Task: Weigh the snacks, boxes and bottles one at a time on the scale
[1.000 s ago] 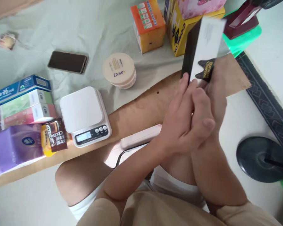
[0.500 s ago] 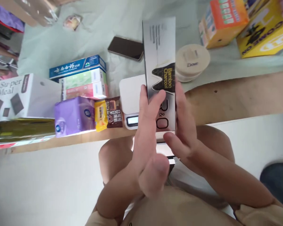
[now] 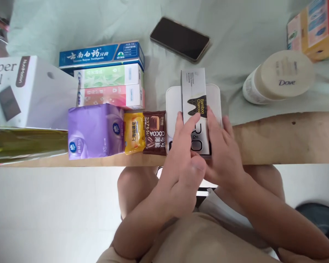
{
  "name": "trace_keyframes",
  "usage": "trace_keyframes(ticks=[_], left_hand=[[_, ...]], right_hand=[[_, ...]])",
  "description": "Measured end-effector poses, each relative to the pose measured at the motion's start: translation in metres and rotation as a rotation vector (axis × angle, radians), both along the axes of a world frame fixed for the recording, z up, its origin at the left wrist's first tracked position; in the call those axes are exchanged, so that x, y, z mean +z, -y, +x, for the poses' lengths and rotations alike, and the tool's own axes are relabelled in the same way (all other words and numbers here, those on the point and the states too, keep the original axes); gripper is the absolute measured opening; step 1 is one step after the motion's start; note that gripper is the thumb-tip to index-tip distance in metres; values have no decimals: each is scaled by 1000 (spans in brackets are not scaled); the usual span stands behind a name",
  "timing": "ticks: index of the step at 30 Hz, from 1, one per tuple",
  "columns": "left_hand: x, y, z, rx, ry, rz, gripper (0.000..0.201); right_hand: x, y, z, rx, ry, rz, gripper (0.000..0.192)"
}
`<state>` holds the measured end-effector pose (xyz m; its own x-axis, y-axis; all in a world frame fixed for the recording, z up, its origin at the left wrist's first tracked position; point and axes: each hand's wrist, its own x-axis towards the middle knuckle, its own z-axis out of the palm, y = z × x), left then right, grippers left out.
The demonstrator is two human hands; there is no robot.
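Both hands on long toothpaste box (image 3: 195,109), I see it lying flat on white scale (image 3: 215,98). Left hand (image 3: 181,153) fingers grasp left edge, right hand (image 3: 222,153) fingers grasp right edge. Cocoa packet (image 3: 154,133) just beside scale.

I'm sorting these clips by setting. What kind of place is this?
Probably a home, set up for weighing household goods: a small kitchen scale sits on a cloth-covered low wooden surface among toothpaste boxes, with the person seated at its edge.
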<state>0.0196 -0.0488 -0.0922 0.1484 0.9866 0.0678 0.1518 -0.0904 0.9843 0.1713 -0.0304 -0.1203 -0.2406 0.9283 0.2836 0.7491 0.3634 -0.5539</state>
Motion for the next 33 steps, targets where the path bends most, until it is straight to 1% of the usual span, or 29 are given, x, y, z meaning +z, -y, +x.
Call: trace_keyframes(ticks=[1,2,3,5,6,7,8,9,11,12,13,15,17,18,20,22,24,26,27,28,30,31,32,33], left_hand=[[0,-3,-1,38,43,7,65],[0,-8,-2,116,118,50,59],[1,-13,-4,227,213,127,49],[5,-24,-11,491,432,377,27],[8,-30,-15,562,495,454,30],[10,-35,-20,577,542,517,30],[12,-39,-25,592,553,490,28],[13,-42,-29,643,529,488,23],[14,-47,-36,725,442,459,15],[12,-49,-38,728,393,485,17],[10,-50,-39,701,364,516,23],[6,-51,-39,603,363,598,33],[5,-50,-38,529,403,660,31],[5,-49,-37,506,416,657,27],[9,-46,-37,445,427,621,25],[13,-43,-38,404,444,558,27],[16,-41,-38,397,433,486,36],[15,-39,-35,415,386,442,46],[14,-39,-32,421,354,422,44],[12,-38,-29,420,327,411,38],[8,-36,-21,400,295,404,16],[6,-34,-16,377,279,385,10],[4,-32,-12,344,264,348,12],[2,-29,-8,306,247,301,19]], right_hand=[[-1,-2,4,-14,1,15,87],[-2,-4,10,-27,-16,52,83],[-4,-6,16,-45,-57,110,77],[-11,-12,29,-123,-178,235,69],[-14,-14,35,-177,-235,281,66],[-18,-16,39,-230,-278,307,64],[-21,-18,43,-270,-304,312,62],[-23,-19,46,-289,-319,305,60],[-26,-20,48,-277,-344,315,56],[-26,-20,48,-270,-352,323,54],[-26,-20,47,-276,-353,327,53],[-24,-20,43,-313,-339,320,51],[-21,-20,40,-337,-334,316,49],[-21,-20,38,-330,-344,319,47],[-21,-21,36,-290,-376,337,44],[-24,-24,38,-255,-398,360,43],[-30,-28,41,-203,-384,399,44],[-35,-32,43,-137,-369,455,46],[-37,-33,44,-110,-371,475,47],[-37,-33,43,-95,-379,491,47],[-35,-31,39,-93,-385,491,46],[-33,-28,36,-89,-372,479,45],[-30,-25,33,-81,-349,461,44],[-27,-22,30,-74,-322,438,44]])
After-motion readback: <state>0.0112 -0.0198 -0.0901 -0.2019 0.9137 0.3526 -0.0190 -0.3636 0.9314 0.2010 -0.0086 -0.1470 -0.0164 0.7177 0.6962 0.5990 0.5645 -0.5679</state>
